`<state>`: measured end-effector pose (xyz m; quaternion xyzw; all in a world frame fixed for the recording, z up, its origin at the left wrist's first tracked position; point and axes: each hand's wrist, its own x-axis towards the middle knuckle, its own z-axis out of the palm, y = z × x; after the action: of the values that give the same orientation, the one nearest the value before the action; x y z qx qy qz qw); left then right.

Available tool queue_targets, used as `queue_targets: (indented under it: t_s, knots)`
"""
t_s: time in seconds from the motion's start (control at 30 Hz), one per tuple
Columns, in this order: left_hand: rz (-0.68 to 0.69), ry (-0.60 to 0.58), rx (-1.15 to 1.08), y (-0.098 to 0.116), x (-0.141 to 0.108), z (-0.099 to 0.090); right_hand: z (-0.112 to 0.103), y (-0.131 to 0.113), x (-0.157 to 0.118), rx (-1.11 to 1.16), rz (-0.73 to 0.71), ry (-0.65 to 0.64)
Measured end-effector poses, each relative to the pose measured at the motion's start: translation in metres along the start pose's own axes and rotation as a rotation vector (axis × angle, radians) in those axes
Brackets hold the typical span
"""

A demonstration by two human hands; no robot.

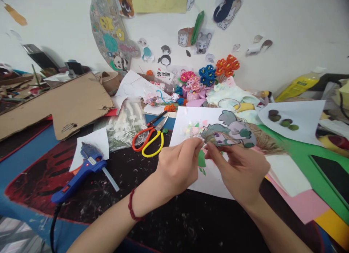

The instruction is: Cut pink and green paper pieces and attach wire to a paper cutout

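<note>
A paper cutout of a cartoon character with grey-green hair is held up over a white sheet. My right hand grips its lower edge, thumb in front and fingers behind. My left hand, with a dark red cord bracelet at the wrist, pinches the cutout's left end, its fingertips close to the right thumb. Green and pink paper scraps lie on the sheet below, partly hidden by the hands. Left of the hands are scissors with one orange and one yellow handle.
A blue hot glue gun with a lit red light rests at left, its cord trailing off the front edge. Cardboard stands behind it. Coloured paper and a dark phone lie right. Craft flowers stand at the back.
</note>
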<state>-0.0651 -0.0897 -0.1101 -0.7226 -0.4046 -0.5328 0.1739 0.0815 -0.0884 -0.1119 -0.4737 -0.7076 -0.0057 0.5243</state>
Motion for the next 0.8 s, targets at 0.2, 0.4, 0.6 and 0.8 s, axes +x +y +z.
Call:
queue_targets:
  t_s: [0.2,0.4,0.6,0.8]
  knots:
    - [0.034,0.004,0.053,0.0002,-0.0045,0.0000,0.0002,0.0005,-0.0004,0.009,-0.012,-0.016]
    - [0.081,-0.033,0.049,-0.0025,-0.0028,-0.0002,0.0013,0.0009,0.0003,0.132,-0.016,-0.086]
    - [0.007,-0.022,0.026,-0.0006,0.0012,-0.0056,-0.0004,-0.0002,0.0012,0.133,0.115,-0.045]
    - [-0.006,-0.046,0.003,0.0004,-0.0004,-0.0065,-0.0015,-0.0019,0.0021,0.216,0.168,-0.061]
